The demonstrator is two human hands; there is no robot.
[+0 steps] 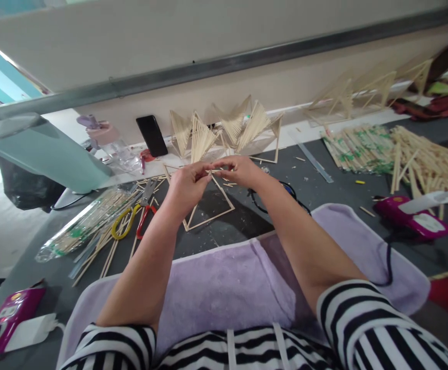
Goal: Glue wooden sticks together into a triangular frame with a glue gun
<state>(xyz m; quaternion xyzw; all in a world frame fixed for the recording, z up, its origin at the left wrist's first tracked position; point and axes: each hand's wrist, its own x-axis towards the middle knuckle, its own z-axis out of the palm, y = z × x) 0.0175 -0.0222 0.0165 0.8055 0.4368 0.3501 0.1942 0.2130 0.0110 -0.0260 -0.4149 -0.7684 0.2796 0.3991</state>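
Head: hands [187,187] [239,171] pinch stick frame [210,219], apart from cloth [224,282] edge.

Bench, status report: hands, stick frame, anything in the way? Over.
Left hand, right hand: fingertips together. Stick frame: one corner at those fingertips. Scissors left of frame, seemingly out of the way.

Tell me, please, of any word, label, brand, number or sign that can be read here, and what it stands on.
No text can be read.
Left magenta box: pale patch, any print too blurred.
Right magenta box: likewise too blurred.
Left stick pack and right stick packs: green marks, too blurred to read.
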